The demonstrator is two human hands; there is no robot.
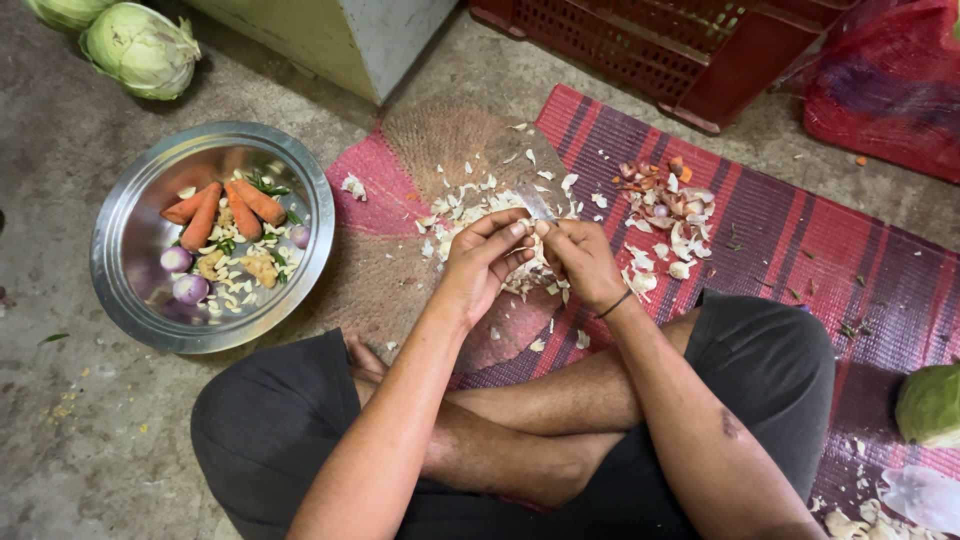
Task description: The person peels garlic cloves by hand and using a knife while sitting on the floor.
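Small pale garlic clove (527,228) pinched between fingertips of both hands, left hand (485,258) and right hand (580,258) clenched on it, small knife blade (536,203) above, heap of white peelings (500,215) beneath, steel bowl (130,290) well apart leftward.

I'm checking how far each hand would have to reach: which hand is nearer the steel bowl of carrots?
Left. The left hand is nearer the steel bowl, which lies off to its left; the right hand is beyond it, farther away.
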